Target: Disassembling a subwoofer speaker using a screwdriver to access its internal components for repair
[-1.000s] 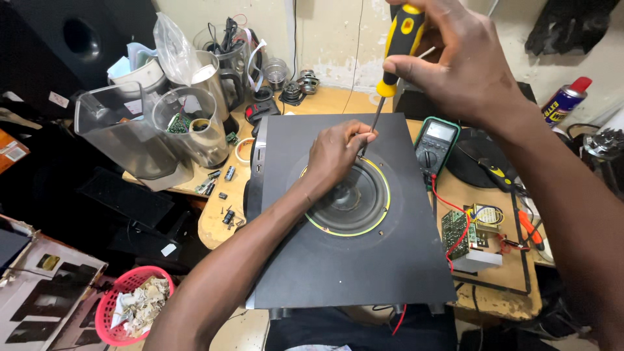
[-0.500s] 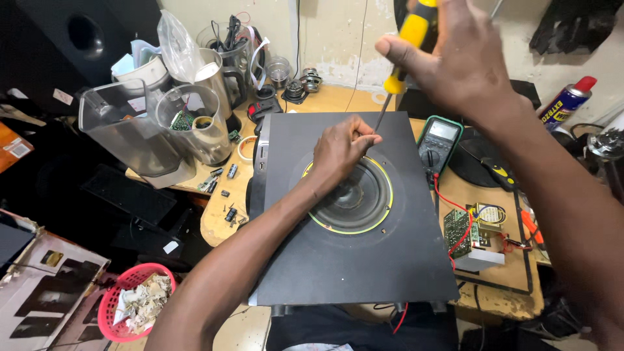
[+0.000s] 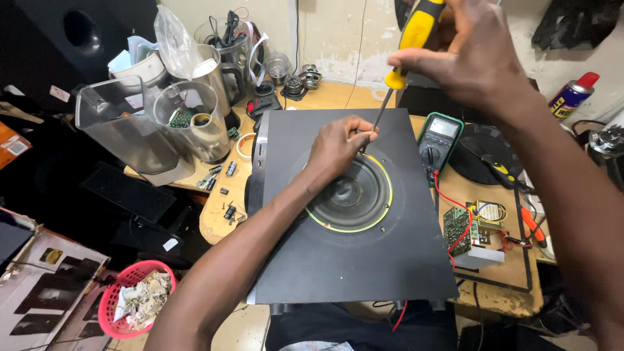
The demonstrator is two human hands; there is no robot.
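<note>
Clear blender jugs (image 3: pixel 162 130) at the desk's (image 3: pixel 331 97) left edge, your left hand (image 3: pixel 338 146) pinching the screwdriver tip at the speaker cone's (image 3: pixel 354 192) top rim, black speaker box (image 3: pixel 351 260) mid-desk, your right hand (image 3: pixel 471 62) clamped round the yellow screwdriver (image 3: pixel 406 49), green multimeter (image 3: pixel 441 136) toward the right edge
</note>
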